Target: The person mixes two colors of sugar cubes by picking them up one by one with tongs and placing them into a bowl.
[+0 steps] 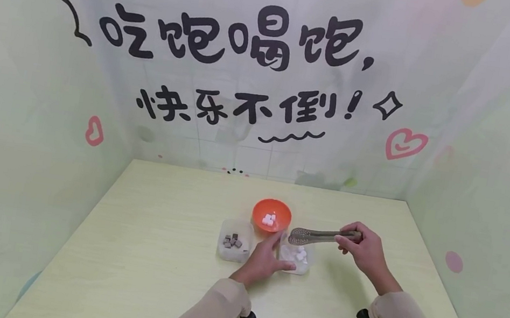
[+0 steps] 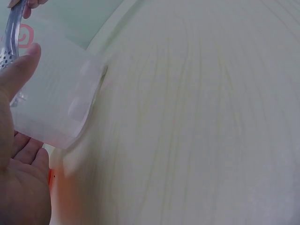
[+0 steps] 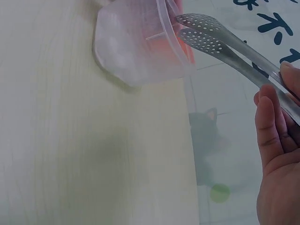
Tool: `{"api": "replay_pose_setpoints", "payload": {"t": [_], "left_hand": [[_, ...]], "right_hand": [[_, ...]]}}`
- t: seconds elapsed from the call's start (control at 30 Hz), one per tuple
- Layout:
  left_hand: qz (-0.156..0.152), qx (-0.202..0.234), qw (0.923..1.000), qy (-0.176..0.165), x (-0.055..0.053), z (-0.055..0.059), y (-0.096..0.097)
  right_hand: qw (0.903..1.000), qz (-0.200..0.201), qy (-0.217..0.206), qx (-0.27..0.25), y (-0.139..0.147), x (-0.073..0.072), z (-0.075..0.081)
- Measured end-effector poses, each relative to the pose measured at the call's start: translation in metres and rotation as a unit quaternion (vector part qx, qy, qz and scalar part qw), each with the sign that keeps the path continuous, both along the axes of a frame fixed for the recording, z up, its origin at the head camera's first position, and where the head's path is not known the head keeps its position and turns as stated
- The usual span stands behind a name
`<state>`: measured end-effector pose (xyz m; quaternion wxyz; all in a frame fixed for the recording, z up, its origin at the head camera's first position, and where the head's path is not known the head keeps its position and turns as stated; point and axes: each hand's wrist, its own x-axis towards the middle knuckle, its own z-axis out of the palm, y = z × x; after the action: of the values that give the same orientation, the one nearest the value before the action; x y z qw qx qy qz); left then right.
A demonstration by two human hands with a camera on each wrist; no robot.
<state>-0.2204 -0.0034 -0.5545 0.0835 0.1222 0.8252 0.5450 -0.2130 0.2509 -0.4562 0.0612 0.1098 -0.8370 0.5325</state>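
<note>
In the head view my left hand [image 1: 262, 260] grips the clear plastic box [image 1: 300, 268] that has white cubes [image 1: 301, 254] in it, thumb at the near side and fingers at the far side. The box [image 2: 61, 93] also shows between thumb and fingers in the left wrist view. My right hand [image 1: 366, 250] holds metal tongs [image 1: 317, 237] by the handle end. Their perforated tips [image 3: 201, 33] hang above the box, slightly apart; nothing shows between them. Behind the box stands an orange bowl [image 1: 273, 205] with several white cubes [image 1: 268, 219] inside.
Left of my left hand, a second clear box [image 1: 232, 258] holds several brown cubes [image 1: 232, 241]. Everything stands on a pale wood-grain table [image 1: 163, 255]. Printed cloth walls [image 1: 265, 155] enclose the table at the back and both sides.
</note>
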Motion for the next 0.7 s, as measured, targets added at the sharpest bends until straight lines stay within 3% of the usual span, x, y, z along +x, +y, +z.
{"api": "replay_pose_setpoints", "payload": {"t": [0.27, 0.7], "left_hand": [[-0.003, 0.005, 0.9999, 0.008, 0.001, 0.001, -0.001], [-0.006, 0.006, 0.9999, 0.007, 0.000, 0.001, -0.002]], "right_hand": [[0.9985, 0.038, -0.025, 0.029, 0.011, -0.009, -0.025], [0.9898, 0.099, -0.057, 0.084, 0.006, -0.016, -0.027]]}}
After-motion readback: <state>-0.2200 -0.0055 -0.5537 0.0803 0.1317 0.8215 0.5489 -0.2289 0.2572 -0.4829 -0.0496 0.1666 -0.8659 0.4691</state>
